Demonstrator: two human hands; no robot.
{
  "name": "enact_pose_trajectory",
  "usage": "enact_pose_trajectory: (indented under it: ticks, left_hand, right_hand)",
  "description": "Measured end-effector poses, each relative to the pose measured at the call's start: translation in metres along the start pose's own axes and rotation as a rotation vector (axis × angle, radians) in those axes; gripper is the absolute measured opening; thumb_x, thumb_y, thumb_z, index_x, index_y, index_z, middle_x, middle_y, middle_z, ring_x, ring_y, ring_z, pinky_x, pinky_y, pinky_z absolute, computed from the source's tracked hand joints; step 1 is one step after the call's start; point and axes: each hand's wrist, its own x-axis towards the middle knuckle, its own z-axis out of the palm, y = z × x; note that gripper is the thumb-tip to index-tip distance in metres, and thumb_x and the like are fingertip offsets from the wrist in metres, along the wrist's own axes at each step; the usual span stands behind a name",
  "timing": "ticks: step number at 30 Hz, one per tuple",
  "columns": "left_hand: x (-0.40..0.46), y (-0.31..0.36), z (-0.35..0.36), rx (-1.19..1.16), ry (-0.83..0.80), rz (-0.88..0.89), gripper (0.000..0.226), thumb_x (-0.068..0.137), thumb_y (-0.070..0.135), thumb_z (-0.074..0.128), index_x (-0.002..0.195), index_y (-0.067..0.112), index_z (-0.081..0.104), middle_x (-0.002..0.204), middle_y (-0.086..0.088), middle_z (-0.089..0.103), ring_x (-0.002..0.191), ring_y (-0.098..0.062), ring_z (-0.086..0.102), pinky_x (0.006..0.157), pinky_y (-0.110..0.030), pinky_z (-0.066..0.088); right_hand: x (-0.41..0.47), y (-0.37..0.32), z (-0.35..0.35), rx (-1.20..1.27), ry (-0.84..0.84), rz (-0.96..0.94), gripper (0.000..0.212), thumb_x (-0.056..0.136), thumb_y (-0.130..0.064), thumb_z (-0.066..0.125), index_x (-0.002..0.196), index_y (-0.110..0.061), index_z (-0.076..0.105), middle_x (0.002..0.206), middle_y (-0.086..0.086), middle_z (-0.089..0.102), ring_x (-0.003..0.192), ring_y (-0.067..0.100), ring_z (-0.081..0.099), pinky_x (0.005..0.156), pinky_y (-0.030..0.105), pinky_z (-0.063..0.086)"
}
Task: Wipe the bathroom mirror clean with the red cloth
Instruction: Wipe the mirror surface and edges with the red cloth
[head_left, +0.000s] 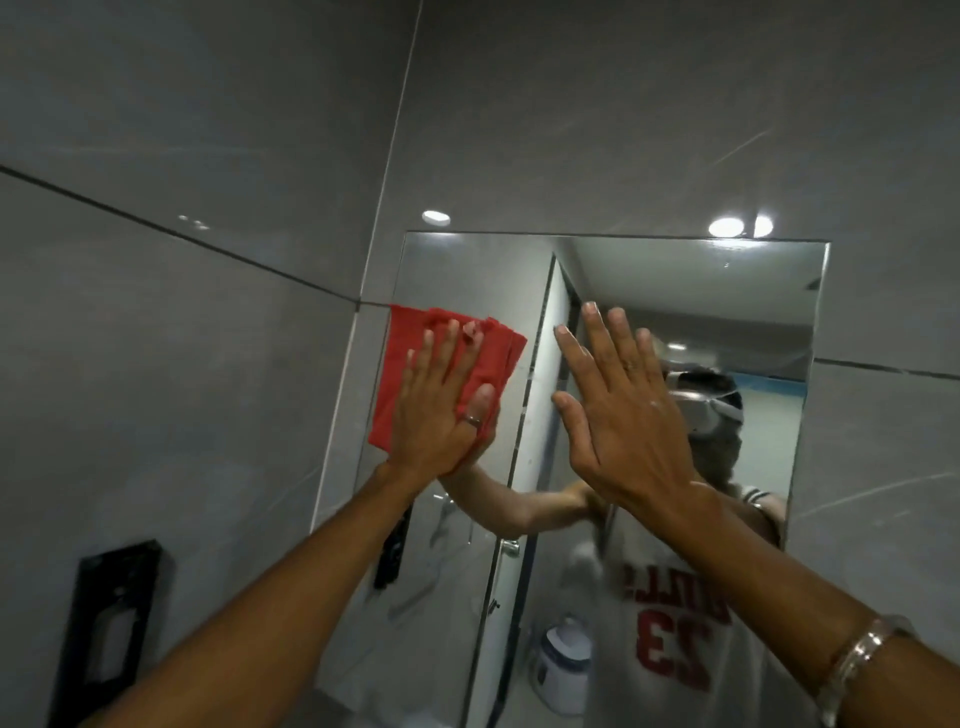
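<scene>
Two hands are pressing on a mirror (675, 291) at frame centre.
Left hand (441, 410), fingers spread flat, is pinning a red cloth (410, 353); right hand (618, 410) is lying open, empty, amid grey tiled walls (182, 322).

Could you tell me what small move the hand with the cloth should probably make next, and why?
Probably slide the left hand with the red cloth rightwards across the mirror. The cloth lies pressed flat at the glass's left edge, so most of the surface to its right seems unwiped; the bare right hand may need lifting first.
</scene>
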Motion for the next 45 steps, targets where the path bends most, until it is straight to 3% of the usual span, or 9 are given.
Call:
enact_pose_trajectory:
  ticks: [4,12,15,19,25,29,35,39,45]
  left_hand:
    - [-0.011,0.008,0.0,-0.128,0.174,-0.577,0.069,0.104,0.056,0.018,0.165,0.023,0.014,0.173,-0.004,0.014,0.16,-0.025,0.005,0.13,-0.052,0.013]
    - [-0.108,-0.012,0.014,-0.047,-0.014,-0.122,0.067,0.106,0.057,0.02,0.163,0.023,0.02,0.173,-0.009,0.015,0.16,-0.032,0.008,0.129,-0.055,0.011]
    - [-0.155,-0.032,0.013,-0.094,-0.004,-0.273,0.068,0.105,0.057,0.023,0.162,0.019,0.025,0.17,-0.012,0.023,0.155,-0.035,0.026,0.123,-0.049,0.023]
    - [-0.237,-0.033,0.021,-0.145,-0.019,-0.513,0.069,0.103,0.044,0.033,0.159,0.004,0.03,0.165,-0.022,0.03,0.156,-0.043,0.02,0.127,-0.059,0.018]
    - [-0.304,-0.016,0.031,-0.23,-0.001,-0.957,0.087,0.095,0.06,0.019,0.161,0.004,0.019,0.171,-0.017,0.016,0.16,-0.034,0.009,0.13,-0.053,0.009]
    - [-0.315,0.028,0.041,-0.197,-0.025,-0.862,0.085,0.099,0.059,0.017,0.16,0.0,0.018,0.17,-0.022,0.015,0.159,-0.038,0.009,0.13,-0.053,0.006]
    - [-0.342,0.137,0.068,-0.053,-0.031,-0.525,0.061,0.104,0.038,0.037,0.151,-0.002,0.042,0.151,-0.033,0.046,0.141,-0.056,0.04,0.115,-0.069,0.034]
    - [-0.354,0.227,0.08,-0.076,-0.091,-0.25,0.065,0.105,0.048,0.033,0.164,0.025,0.019,0.164,-0.02,0.031,0.151,-0.046,0.03,0.124,-0.058,0.024]
    - [-0.358,0.266,0.078,-0.203,-0.152,-0.148,0.068,0.103,0.058,0.033,0.164,0.037,0.01,0.173,-0.001,0.01,0.148,-0.032,0.033,0.107,-0.05,0.039]
  right_hand:
    - [-0.01,-0.009,-0.002,0.03,-0.028,0.054,0.069,0.104,-0.052,0.02,0.164,-0.018,0.018,0.173,0.012,0.006,0.161,0.029,0.001,0.13,0.05,0.002]
    - [-0.071,-0.033,0.012,0.009,-0.175,-0.06,0.069,0.105,-0.053,0.013,0.164,-0.017,0.015,0.173,0.015,0.004,0.161,0.032,0.0,0.129,0.057,0.011]
    - [-0.101,-0.05,0.013,0.059,-0.189,-0.06,0.069,0.105,-0.053,0.012,0.163,-0.016,0.018,0.172,0.016,0.006,0.16,0.033,0.004,0.129,0.055,0.008]
    - [-0.146,-0.069,0.01,0.104,-0.245,-0.034,0.066,0.105,-0.048,0.025,0.163,-0.016,0.02,0.172,0.016,0.008,0.161,0.032,0.003,0.13,0.052,0.003]
    - [-0.197,-0.068,0.003,0.141,-0.244,-0.035,0.064,0.106,-0.047,0.027,0.162,-0.015,0.026,0.173,0.013,0.01,0.161,0.027,0.002,0.131,0.045,-0.003]
    - [-0.226,-0.049,-0.009,0.128,-0.255,0.0,0.064,0.106,-0.046,0.028,0.163,-0.016,0.022,0.173,0.012,0.01,0.161,0.029,0.004,0.131,0.046,-0.002]
    - [-0.259,-0.013,-0.035,0.114,-0.287,0.053,0.062,0.105,-0.038,0.037,0.16,-0.01,0.032,0.171,0.017,0.013,0.16,0.033,0.004,0.13,0.051,0.004]
    - [-0.278,0.014,-0.056,0.101,-0.302,0.139,0.064,0.104,-0.038,0.035,0.16,-0.011,0.028,0.17,0.012,0.007,0.159,0.029,0.002,0.13,0.048,0.002]
    - [-0.29,0.046,-0.073,0.072,-0.265,0.158,0.064,0.103,-0.039,0.032,0.159,-0.009,0.031,0.169,0.017,0.016,0.158,0.028,0.006,0.13,0.042,-0.003]
